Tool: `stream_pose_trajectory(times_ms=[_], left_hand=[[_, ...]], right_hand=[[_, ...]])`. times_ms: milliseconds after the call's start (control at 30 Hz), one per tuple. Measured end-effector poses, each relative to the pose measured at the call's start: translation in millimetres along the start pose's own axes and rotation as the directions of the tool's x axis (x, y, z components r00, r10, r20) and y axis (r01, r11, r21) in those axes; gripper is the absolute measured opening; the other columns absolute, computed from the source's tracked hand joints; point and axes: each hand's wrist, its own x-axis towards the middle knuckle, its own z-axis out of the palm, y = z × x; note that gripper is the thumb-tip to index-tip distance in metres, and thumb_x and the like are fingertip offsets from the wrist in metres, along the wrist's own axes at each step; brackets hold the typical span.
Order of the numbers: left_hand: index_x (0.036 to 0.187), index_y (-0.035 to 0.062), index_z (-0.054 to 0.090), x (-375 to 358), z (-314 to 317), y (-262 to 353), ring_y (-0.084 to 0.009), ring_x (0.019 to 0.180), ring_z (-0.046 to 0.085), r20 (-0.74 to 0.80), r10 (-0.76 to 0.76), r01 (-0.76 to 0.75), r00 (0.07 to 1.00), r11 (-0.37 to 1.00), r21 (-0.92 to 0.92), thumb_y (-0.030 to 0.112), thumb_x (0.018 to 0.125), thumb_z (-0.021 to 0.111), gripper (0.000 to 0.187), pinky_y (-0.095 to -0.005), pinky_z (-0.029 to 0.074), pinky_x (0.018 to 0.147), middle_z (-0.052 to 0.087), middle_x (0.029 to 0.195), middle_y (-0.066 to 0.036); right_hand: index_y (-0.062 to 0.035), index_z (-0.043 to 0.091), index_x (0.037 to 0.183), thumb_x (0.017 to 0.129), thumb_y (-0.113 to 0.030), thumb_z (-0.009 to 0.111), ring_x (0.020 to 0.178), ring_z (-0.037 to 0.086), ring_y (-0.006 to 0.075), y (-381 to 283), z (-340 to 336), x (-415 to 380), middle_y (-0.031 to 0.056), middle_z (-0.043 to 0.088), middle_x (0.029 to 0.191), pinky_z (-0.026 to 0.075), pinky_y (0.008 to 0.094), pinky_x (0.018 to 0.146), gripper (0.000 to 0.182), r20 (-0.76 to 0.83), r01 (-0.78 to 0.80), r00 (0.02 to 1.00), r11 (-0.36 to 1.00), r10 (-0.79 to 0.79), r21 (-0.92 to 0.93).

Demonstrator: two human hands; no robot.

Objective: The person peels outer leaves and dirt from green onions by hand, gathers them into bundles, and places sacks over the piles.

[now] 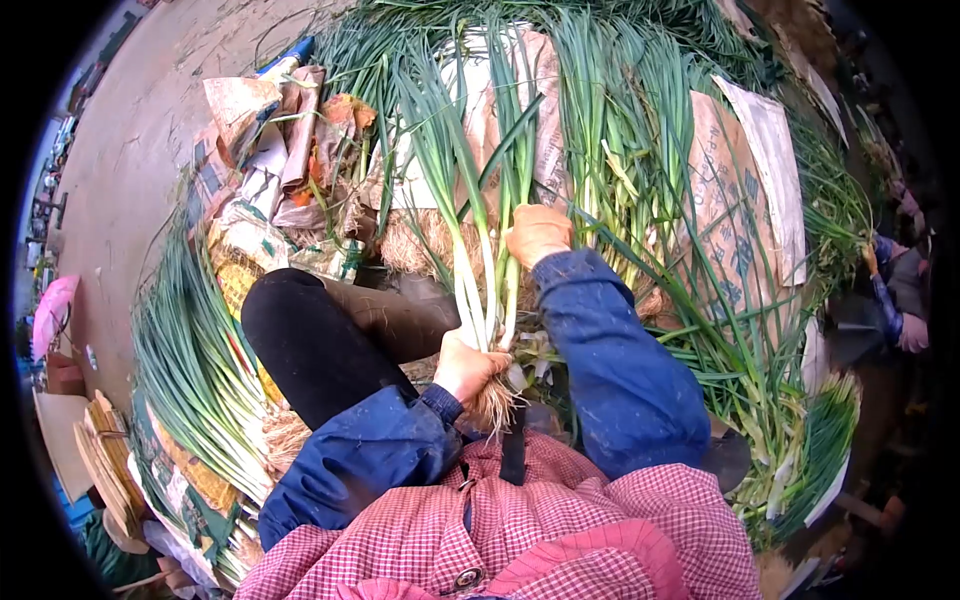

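Upright in front of me is a small bunch of green onions [466, 265], white stalks toward me and green leaves fanning away. My left hand [468, 368] is closed around the stalks just above their hanging, hairy roots [492, 408]. Farther up, my right hand [538, 236] has its fingers curled at the rightmost stalk, where the leaves begin; its fingertips are partly hidden. Behind the bunch, brown paper sacks [540, 110] lie flat, with a heap of pale roots [415, 240] below them.
More green onions lie in piles at the left [190, 350], beyond the sacks, and in a pile at right [625, 130]. Crumpled sacks [295, 150] sit at upper left. My bent knee [300, 320] is beside the left pile. Another person [900, 280] is at far right.
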Motion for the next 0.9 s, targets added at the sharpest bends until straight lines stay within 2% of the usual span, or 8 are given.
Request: stream_pose_trajectory(times_ms=[100, 200, 300, 400, 500, 633, 800, 900], left_hand=[[0.091, -0.0033, 0.061, 9.0, -7.9, -12.6, -0.0107, 0.067, 0.057, -0.008, -0.033, 0.033, 0.999, 0.999, 0.029, -0.012, 0.062, 0.067, 0.031, -0.0244, 0.048, 0.061, 0.061, 0.08, -0.004], [0.089, -0.0033, 0.061, 18.1, -14.4, -9.3, -0.0103, 0.067, 0.057, 0.043, -0.036, 0.034, 0.998, 0.998, 0.058, -0.01, 0.063, 0.067, 0.027, -0.0243, 0.048, 0.061, 0.062, 0.079, -0.004], [0.086, -0.0041, 0.061, 22.3, -15.1, -7.5, -0.0123, 0.063, 0.058, 0.036, -0.081, 0.081, 0.996, 0.997, -0.003, -0.008, 0.061, 0.066, 0.026, -0.0267, 0.049, 0.056, 0.063, 0.076, -0.006], [0.086, -0.0041, 0.061, 22.8, -11.5, -6.5, -0.0131, 0.06, 0.057, 0.098, -0.197, 0.216, 0.976, 0.941, -0.262, -0.01, 0.062, 0.064, 0.025, -0.0262, 0.048, 0.053, 0.063, 0.075, -0.007], [0.089, -0.0044, 0.059, 23.1, -13.6, -18.0, -0.0143, 0.062, 0.057, 0.176, -0.235, 0.272, 0.956, 0.935, -0.228, -0.013, 0.064, 0.058, 0.026, -0.0256, 0.048, 0.053, 0.06, 0.075, -0.007], [0.097, -0.0054, 0.056, 9.6, -18.9, -4.2, -0.0155, 0.068, 0.058, 0.223, -0.219, 0.275, 0.95, 0.925, -0.262, -0.016, 0.059, 0.051, 0.04, -0.0251, 0.049, 0.057, 0.057, 0.077, -0.007], [0.106, -0.0075, 0.051, 16.3, -13.6, -20.0, -0.0186, 0.072, 0.06, 0.459, -0.198, 0.411, 0.866, 0.805, -0.428, -0.013, 0.064, 0.051, 0.042, -0.0295, 0.054, 0.062, 0.058, 0.087, -0.011], [0.11, -0.0063, 0.048, 15.3, -12.4, -17.0, -0.0193, 0.077, 0.061, 0.439, -0.219, 0.406, 0.872, 0.824, -0.396, -0.009, 0.071, 0.054, 0.04, -0.0292, 0.055, 0.065, 0.059, 0.096, -0.015]], right_hand=[[-0.0045, 0.056, 0.079, 0.081, -0.02, 0.051, 0.049, 0.05, 0.0169, 33.3, 5.6, -33.3, 0.0063, 0.055, 0.063, 0.041, 0.0342, 0.045, 0.016, -0.108, 0.177, 0.983, 0.933, -0.15, 0.314], [-0.0029, 0.056, 0.088, 0.083, -0.012, 0.055, 0.054, 0.052, 0.0081, 70.5, -20.9, -116.7, 0.0036, 0.056, 0.066, 0.041, 0.0217, 0.043, 0.01, -0.001, -0.035, 0.919, 0.084, 0.395, 0.996], [-0.0013, 0.057, 0.094, 0.088, -0.014, 0.05, 0.054, 0.054, 0.0073, 143.0, -10.4, -175.7, 0.0048, 0.059, 0.074, 0.041, 0.0187, 0.045, 0.015, 0.058, -0.277, 0.692, 0.191, 0.72, 0.942], [-0.0004, 0.057, 0.1, 0.087, -0.024, 0.054, 0.069, 0.058, 0.0139, 145.1, 12.4, -186.3, 0.0062, 0.061, 0.08, 0.045, 0.0262, 0.06, 0.028, 0.283, -0.374, 0.911, 0.892, 0.301, 0.255], [0.0004, 0.055, 0.108, 0.085, -0.025, 0.057, 0.056, 0.047, 0.0063, 73.2, 16.9, -130.4, 0.0011, 0.054, 0.069, 0.037, 0.0192, 0.048, 0.035, 0.241, -0.219, 0.97, 0.298, -0.037, 0.929], [0.0, 0.061, 0.092, 0.085, -0.015, 0.058, 0.055, 0.048, 0.0052, 34.6, 82.1, -80.3, 0.0003, 0.059, 0.069, 0.037, 0.0188, 0.046, 0.017, -0.165, 0.292, 0.923, 0.356, -0.347, 0.887], [0.0011, 0.061, 0.084, 0.086, -0.013, 0.056, 0.052, 0.053, 0.0081, 45.2, 39.9, -147.3, 0.0061, 0.061, 0.069, 0.042, 0.0193, 0.042, 0.015, -0.113, 0.162, 0.986, 0.543, -0.122, 0.824], [0.0049, 0.057, 0.084, 0.088, -0.009, 0.053, 0.05, 0.054, 0.0122, 58.5, -20.9, -183.8, 0.0096, 0.06, 0.066, 0.043, 0.0202, 0.04, 0.015, 0.213, -0.233, 0.972, -0.369, -0.096, 0.9]])
